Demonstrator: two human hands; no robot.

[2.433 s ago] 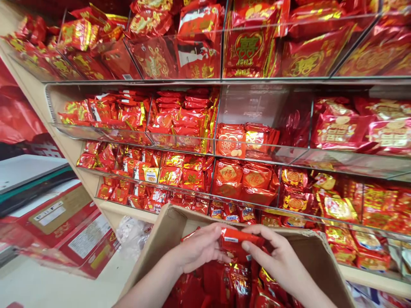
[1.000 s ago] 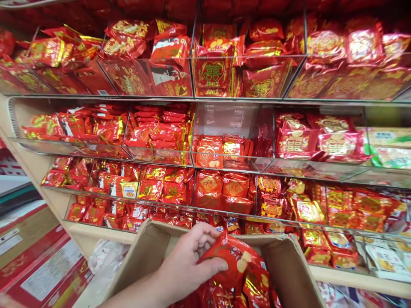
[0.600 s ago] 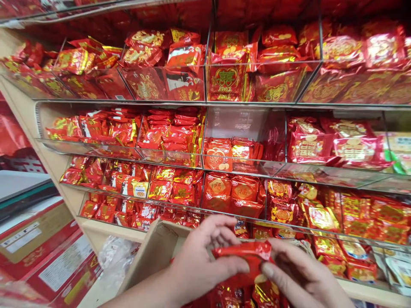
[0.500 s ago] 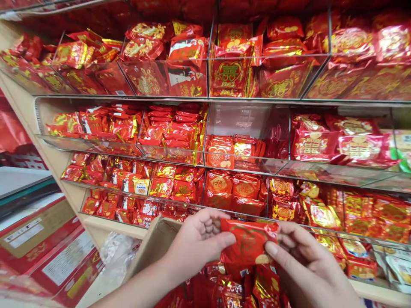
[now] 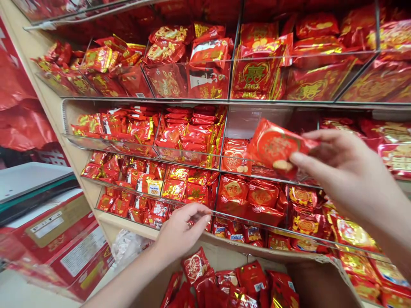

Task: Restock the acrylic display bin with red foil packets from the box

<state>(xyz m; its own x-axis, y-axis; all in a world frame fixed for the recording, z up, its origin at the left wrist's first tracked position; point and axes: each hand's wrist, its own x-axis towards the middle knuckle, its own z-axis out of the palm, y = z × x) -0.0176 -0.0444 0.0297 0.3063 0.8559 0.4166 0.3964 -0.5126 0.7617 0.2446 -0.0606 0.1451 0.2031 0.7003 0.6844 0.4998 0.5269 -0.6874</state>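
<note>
- Packet (image 5: 276,147): red film, gold print, round biscuit pictured near its lower edge. Raised above the carton, tilted, printed face toward the camera. It overlaps a middle-tier shelf compartment in the view; cannot tell whether it is inside or in front.
- Right hand (image 5: 343,169): fingers clamped on the packet's right end, thumb pressed against the printed face, forefinger along the upper edge. Remaining fingers largely hidden.
- Left hand (image 5: 183,231): over the far left part of the carton. Thumb and forefinger a little apart, shelf packets visible between them; other fingers hidden. Contact with the rim: cannot tell.
- Cardboard carton (image 5: 316,273): stands open below the hands, near the shelf front. Contains loose red biscuit packets (image 5: 252,278) at mixed angles, one showing a barcode.
- Short stack of red packets (image 5: 236,156): in the middle-tier compartment, just beside the raised packet in the view, partly covered by it.
- Shelf dividers (image 5: 229,79): clear panels separating red and gold packets across several tiers.
- Large gold-printed packets (image 5: 234,190): one tier down, below the short stack.
- Left side: crumpled clear plastic bag (image 5: 126,248) near the shelf base; red printed boxes (image 5: 64,239) beyond it, with a pale flat panel (image 5: 30,179) above.
</note>
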